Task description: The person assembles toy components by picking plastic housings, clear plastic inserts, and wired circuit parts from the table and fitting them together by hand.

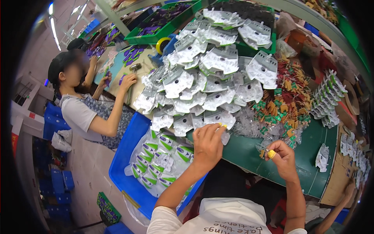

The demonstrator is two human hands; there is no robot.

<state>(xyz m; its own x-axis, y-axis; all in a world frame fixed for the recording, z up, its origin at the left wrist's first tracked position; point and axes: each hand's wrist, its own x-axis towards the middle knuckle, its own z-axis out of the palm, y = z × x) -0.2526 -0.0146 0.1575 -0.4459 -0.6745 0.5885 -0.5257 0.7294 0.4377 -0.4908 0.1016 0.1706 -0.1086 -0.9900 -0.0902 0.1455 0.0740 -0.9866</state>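
My left hand [208,147] is closed at the front edge of a tall heap of white-and-grey molded plastic shells [219,62]. A small translucent plastic piece [225,138] shows at its fingertips, and one fingertip wears a yellow cover. Over the green table my right hand [283,159] pinches a small orange-brown part [262,153]; its thumb has a yellow cover too. Just beyond that hand lie clear plastic pieces [249,124] and a pile of small green and orange circuit boards with red wires [286,105].
A blue bin [121,171] with white-and-green shells in a plastic bag stands by my left arm. One loose shell [322,158] lies on the green table [307,171] at right, near a row of stacked shells [328,97]. Co-workers [91,113] sit at left; another person's arm [343,201] shows at lower right.
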